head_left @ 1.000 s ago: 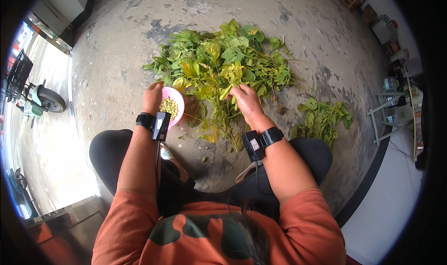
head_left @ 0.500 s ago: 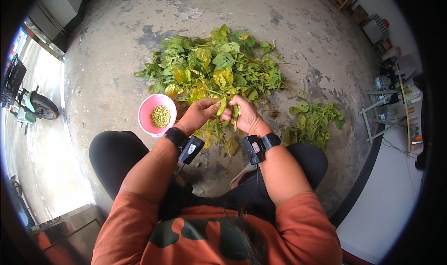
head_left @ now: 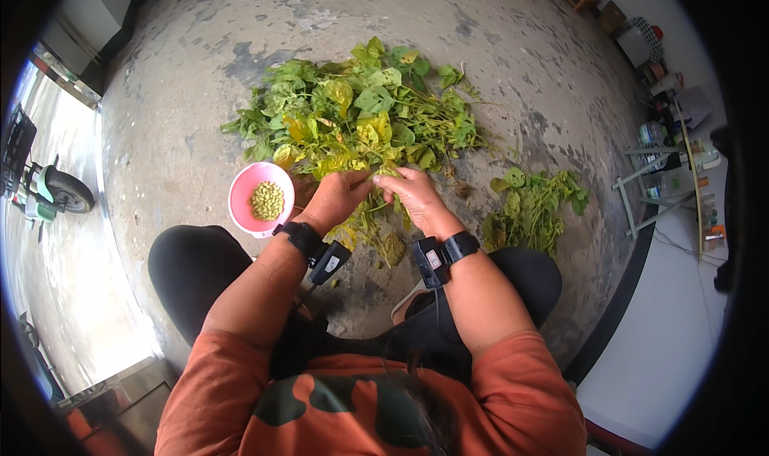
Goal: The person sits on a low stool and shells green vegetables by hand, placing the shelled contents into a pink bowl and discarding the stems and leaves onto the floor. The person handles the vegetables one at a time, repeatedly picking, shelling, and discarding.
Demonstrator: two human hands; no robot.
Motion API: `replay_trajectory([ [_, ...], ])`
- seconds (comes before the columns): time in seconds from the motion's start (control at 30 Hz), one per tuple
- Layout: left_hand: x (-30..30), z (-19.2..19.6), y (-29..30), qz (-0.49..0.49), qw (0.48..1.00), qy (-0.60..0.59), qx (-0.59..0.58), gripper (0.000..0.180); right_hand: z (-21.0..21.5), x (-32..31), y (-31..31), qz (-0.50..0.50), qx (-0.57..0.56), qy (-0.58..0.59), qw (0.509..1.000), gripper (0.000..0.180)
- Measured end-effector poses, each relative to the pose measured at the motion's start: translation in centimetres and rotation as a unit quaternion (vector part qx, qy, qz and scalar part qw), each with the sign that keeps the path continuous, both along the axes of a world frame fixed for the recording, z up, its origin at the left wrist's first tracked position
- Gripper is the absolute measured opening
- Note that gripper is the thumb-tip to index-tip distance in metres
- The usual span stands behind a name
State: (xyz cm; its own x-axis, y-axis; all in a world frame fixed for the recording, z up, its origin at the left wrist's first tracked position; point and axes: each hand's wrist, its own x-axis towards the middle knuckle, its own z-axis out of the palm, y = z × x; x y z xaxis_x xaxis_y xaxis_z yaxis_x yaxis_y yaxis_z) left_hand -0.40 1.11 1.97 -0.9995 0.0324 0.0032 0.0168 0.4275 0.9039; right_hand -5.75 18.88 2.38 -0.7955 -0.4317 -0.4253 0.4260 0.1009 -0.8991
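My left hand (head_left: pixel 336 197) is closed in a pinch in front of the leafy heap. What its fingertips grip is hidden. Close beside it, my right hand (head_left: pixel 413 195) has its fingers closed round green bean pods (head_left: pixel 398 205), partly covered by the hand. The two hands' fingertips almost meet. Just beyond them spreads a large heap of bean plants (head_left: pixel 376 100), green with yellowing leaves. To the left of my left hand stands a pink bowl (head_left: pixel 239 194) with shelled green beans (head_left: pixel 267 201) in it.
A smaller pile of bean plants (head_left: pixel 541 208) lies to the right on the worn concrete floor (head_left: pixel 184 96). My knees flank the work. A folding-legged table (head_left: pixel 687 160) stands at the far right, and a parked two-wheeler (head_left: pixel 60 188) at the left doorway.
My hands have come closer together, their fingertips nearly meeting. A pod that showed clearly at my left fingertips is no longer plainly visible. The whole view has shifted slightly.
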Motion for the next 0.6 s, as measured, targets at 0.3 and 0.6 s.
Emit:
replay_trajectory([
  [0.3, 1.0, -0.3, 1.6, 0.018, 0.998, 0.007, -0.055, 0.021, -0.1, 0.7, -0.4, -0.053, 0.033, -0.018, 0.998, 0.015],
  [0.6, 2.0, -0.7, 2.9, 0.046, 0.996, 0.036, -0.062, 0.022, -0.4, 1.3, -0.9, -0.093, 0.028, -0.040, 0.994, 0.014],
])
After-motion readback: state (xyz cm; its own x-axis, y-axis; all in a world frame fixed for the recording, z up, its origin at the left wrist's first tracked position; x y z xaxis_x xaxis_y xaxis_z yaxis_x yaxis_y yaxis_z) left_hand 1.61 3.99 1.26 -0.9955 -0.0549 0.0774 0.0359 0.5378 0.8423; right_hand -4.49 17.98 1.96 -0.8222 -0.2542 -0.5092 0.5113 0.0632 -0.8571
